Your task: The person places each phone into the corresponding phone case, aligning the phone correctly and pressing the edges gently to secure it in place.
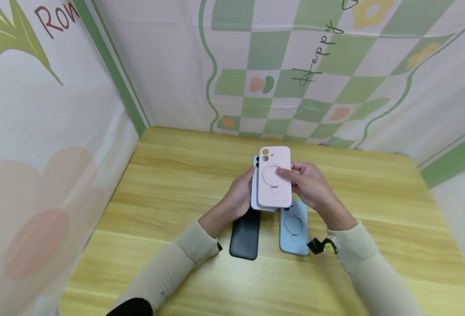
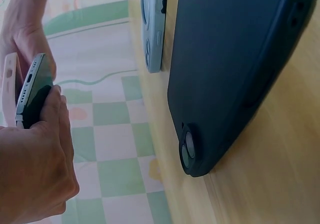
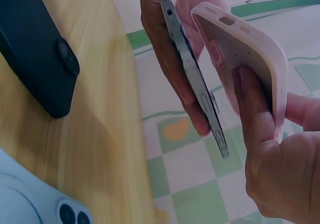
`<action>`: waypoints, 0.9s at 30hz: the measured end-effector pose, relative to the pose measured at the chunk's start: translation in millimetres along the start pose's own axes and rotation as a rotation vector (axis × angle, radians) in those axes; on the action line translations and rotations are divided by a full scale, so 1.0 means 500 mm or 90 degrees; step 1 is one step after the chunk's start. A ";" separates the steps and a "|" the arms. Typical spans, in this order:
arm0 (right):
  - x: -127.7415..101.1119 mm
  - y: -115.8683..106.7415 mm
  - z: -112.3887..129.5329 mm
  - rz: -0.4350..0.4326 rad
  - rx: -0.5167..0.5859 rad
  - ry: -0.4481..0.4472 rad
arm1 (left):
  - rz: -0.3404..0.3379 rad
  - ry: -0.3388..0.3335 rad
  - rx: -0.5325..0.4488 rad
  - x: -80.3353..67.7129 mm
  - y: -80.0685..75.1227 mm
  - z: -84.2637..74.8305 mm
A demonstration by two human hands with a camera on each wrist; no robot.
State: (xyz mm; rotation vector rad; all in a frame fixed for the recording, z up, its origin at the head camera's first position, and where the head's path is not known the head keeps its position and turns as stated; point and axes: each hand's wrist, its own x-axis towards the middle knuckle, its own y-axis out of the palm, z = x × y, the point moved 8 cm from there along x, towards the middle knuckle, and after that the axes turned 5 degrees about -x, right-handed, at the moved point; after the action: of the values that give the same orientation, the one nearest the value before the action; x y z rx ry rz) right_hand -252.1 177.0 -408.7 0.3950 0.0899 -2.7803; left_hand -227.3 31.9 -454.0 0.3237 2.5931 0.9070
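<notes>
My left hand (image 1: 238, 195) holds a thin smartphone (image 3: 195, 74), thumb along its left edge and fingers flat behind it. Over the phone, my right hand (image 1: 309, 184) pinches a pink phone case (image 1: 273, 195) with a ring on its back and camera holes at the top. The thumb presses the ring side while the fingers (image 3: 257, 106) reach inside the hollow of the case. In the right wrist view a narrow gap separates the phone from the case. In the head view the case covers most of the phone.
On the wooden table (image 1: 169, 184) below my hands lie a black phone-shaped piece (image 1: 245, 239) and, to its right, a light blue phone case (image 1: 294, 241) with a ring. A printed cloth (image 1: 177, 79) hangs behind the table and along its left side.
</notes>
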 end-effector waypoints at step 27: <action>0.016 0.024 -0.029 -0.016 -0.070 0.052 | -0.008 0.006 0.029 0.006 -0.004 0.017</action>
State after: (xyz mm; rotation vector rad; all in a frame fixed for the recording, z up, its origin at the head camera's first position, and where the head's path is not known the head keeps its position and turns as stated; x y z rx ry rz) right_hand -251.5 164.8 -424.8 0.4819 0.2667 -2.7677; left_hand -226.6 36.2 -462.1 0.3165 2.6250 0.8476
